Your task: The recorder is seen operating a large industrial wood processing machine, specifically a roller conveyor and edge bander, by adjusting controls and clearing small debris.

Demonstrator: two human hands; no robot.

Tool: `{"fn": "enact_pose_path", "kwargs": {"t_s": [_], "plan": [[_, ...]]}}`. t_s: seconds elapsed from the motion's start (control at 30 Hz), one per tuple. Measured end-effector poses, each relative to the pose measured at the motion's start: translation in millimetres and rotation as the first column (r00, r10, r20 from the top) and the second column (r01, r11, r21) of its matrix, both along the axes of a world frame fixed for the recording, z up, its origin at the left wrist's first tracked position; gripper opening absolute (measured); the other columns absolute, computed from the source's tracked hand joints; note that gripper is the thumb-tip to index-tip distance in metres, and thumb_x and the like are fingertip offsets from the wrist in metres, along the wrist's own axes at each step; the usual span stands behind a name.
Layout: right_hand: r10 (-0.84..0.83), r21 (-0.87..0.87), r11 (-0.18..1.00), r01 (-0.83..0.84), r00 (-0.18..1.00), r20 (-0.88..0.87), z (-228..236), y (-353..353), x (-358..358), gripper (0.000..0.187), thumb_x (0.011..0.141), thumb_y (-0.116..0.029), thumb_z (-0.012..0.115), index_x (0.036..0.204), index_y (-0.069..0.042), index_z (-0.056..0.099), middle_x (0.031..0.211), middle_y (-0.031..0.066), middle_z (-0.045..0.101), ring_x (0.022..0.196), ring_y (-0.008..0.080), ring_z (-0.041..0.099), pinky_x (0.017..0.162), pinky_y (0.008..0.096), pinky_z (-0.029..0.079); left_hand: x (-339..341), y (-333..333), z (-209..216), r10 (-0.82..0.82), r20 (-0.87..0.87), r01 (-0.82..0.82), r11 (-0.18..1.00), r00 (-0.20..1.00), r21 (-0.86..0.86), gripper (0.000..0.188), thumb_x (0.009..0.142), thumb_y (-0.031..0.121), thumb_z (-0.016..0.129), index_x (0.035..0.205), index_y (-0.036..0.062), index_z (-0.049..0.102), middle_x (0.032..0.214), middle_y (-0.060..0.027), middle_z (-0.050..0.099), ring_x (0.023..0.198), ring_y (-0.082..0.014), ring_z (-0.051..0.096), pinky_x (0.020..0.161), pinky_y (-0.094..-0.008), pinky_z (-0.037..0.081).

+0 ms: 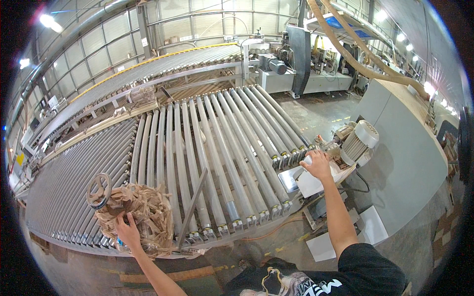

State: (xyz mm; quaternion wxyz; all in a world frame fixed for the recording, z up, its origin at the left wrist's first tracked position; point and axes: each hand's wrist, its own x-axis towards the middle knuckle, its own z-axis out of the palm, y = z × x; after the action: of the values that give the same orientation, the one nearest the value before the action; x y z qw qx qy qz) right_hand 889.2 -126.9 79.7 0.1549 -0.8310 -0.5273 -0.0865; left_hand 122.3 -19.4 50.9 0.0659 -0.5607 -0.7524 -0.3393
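At the lower left, my left hand [128, 231] reaches against a heap of crumpled brown strips [150, 209], its fingers spread. A darker brown piece [117, 207] lies just beyond the fingertips. Beside the heap stands a grey handwheel [99, 191]. On the right, my right hand [318, 165] is bent over a small white rounded thing [308, 160], with fingers curled around it. Under that hand are a white sheet-like panel [310, 184] and a shiny flat plate [288, 180] at the rollers' edge. What the white thing is cannot be made out.
A roller conveyor [217, 148] spreads before me, with a slanted metal bar [192, 207] across its near rollers. To the right are an electric motor [364, 138] and a large grey cabinet [395, 163]. White sheets [323, 247] lie low on the right. Machinery [276, 66] stands behind.
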Motion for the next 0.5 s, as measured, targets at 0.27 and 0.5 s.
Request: {"fn": "enact_pose_path", "kwargs": {"t_s": [0.27, 0.5], "plan": [[-0.001, 0.005, 1.0, 0.001, 1.0, 0.0, 0.2, 1.9, -2.2, 0.053, 0.091, -0.051, 0.081, 0.126, -0.012, 0.072, 0.135, 0.0136, 0.068, 0.14, 0.0307, 0.055, 0.122, 0.0515, 0.033, -9.3, 2.8, -10.6, 0.02, -0.03, -0.019, 1.0, 0.999, 0.01, 0.052, 0.111, 0.049, 0.057, 0.132, 0.0029, 0.07, 0.131, -0.021, 0.069, 0.121, -0.0438, 0.065, 0.1, -0.053, 0.053], [-0.009, -0.004, 1.0, 0.009, 1.0, 0.013, 4.0, 0.4, -7.3, 0.055, 0.091, -0.053, 0.08, 0.127, -0.013, 0.073, 0.136, 0.0129, 0.068, 0.14, 0.0304, 0.055, 0.122, 0.051, 0.033, -14.6, 2.5, -13.5, 0.004, -0.018, -0.004, 1.0, 1.0, 0.007, 0.053, 0.111, 0.05, 0.057, 0.133, 0.0029, 0.07, 0.133, -0.0211, 0.068, 0.122, -0.0437, 0.065, 0.1, -0.0536, 0.053]]}}
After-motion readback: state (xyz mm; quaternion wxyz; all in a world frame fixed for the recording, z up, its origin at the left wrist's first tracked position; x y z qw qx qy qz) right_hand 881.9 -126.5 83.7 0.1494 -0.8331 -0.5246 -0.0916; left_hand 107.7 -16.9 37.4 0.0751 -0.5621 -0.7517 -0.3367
